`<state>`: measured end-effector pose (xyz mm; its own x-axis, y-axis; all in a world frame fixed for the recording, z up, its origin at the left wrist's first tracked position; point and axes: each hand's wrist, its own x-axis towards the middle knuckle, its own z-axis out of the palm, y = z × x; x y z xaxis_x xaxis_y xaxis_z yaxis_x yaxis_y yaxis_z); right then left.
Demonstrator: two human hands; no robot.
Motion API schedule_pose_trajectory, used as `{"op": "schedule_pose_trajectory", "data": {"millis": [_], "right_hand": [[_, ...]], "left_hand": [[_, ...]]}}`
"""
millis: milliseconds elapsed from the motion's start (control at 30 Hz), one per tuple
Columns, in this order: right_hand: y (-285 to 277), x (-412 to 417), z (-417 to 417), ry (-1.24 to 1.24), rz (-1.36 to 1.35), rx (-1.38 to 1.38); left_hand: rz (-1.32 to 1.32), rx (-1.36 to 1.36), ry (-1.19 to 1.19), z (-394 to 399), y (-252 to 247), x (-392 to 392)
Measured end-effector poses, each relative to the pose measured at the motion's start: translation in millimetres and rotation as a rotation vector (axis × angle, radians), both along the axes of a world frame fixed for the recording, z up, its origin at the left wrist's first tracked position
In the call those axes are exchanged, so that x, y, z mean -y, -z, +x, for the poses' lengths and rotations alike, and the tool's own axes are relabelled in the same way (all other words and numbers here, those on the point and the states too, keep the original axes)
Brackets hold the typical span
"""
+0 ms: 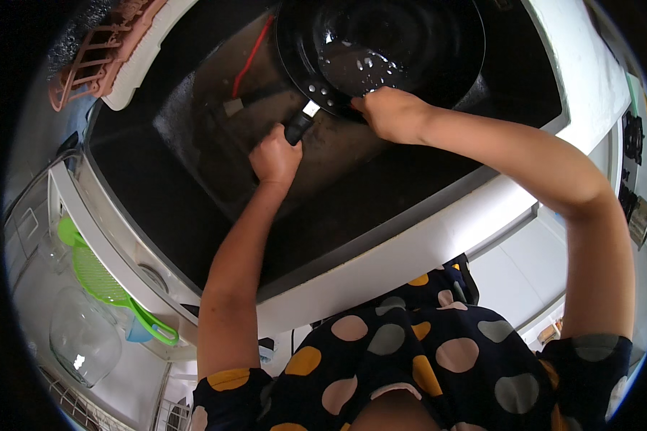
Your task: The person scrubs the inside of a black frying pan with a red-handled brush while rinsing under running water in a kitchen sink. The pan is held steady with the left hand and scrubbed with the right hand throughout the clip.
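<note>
A dark round frying pan [436, 59] is tilted over a black sink basin, with water and droplets on its inner surface. My left hand [277, 153] is closed around the pan's black handle. My right hand [393, 116] presses at the pan's near rim, just right of the handle joint; its fingertips are partly hidden, and a small reddish bit shows beside them, too little to name. Murky water seems to lie in the sink [205, 145] below the pan. A thin red strip [252, 56] and a small pale square piece [233, 106] are to the left of the pan.
A pink plastic rack [108, 59] stands at the upper left by the sink. The white counter edge [388, 253] runs between my body and the basin. At the lower left are a green plastic strainer [100, 272] and a clear glass jar [81, 336]. A wall is at right.
</note>
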<state>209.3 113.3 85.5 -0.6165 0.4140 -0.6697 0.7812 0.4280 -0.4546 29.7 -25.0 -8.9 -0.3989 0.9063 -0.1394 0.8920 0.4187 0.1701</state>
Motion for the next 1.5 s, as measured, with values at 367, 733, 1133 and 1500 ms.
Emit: {"op": "schedule_pose_trajectory", "data": {"millis": [367, 733, 1133, 1500], "right_hand": [[14.2, -6.9, -4.7, 0.053, -0.026, 0.051], [8.8, 1.0, -8.4, 0.049, 0.024, 0.044], [3.6, 13.8, -6.8, 0.017, 0.028, 0.069], [6.5, 7.1, -13.8, 0.027, 0.027, 0.085]], "left_hand": [[0.002, 0.052, -0.002, 2.6, -2.6, -4.3], [0.010, 0.045, -0.005, 0.5, 0.7, 0.1], [0.007, 0.034, -0.010, -0.1, 1.7, 2.4], [0.005, 0.039, 0.013, 0.5, -0.5, 1.1]]}}
